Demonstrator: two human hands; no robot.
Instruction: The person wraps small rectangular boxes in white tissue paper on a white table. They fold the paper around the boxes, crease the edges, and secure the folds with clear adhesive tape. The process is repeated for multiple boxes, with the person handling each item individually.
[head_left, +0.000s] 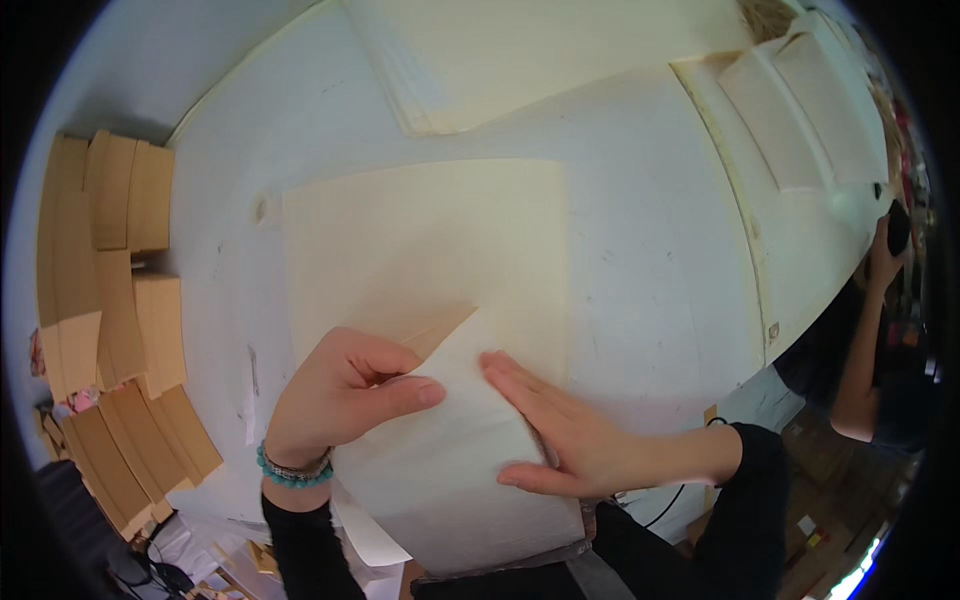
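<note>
A white-covered piece (457, 457), perhaps a box or board under paper, lies tilted at the table's near edge. Its near end is close to my body. A brown cardboard-coloured corner (444, 330) shows beyond its pointed upper edge. My left hand (360, 390), with a beaded bracelet at the wrist, pinches the upper left edge between thumb and fingers. My right hand (562, 435) rests against the right side, fingertips and thumb spread on the white surface, gripping nothing. Beneath the piece, a cream sheet (427, 232) lies flat on the table. The underside of the piece is hidden.
Brown cardboard boxes (112, 300) are stacked along the left edge of the white table (637, 247). Cream sheets (525, 60) lie at the far side. White-covered pieces (802, 112) lie at upper right. A co-worker's arm (859, 352) holds a dark object at right.
</note>
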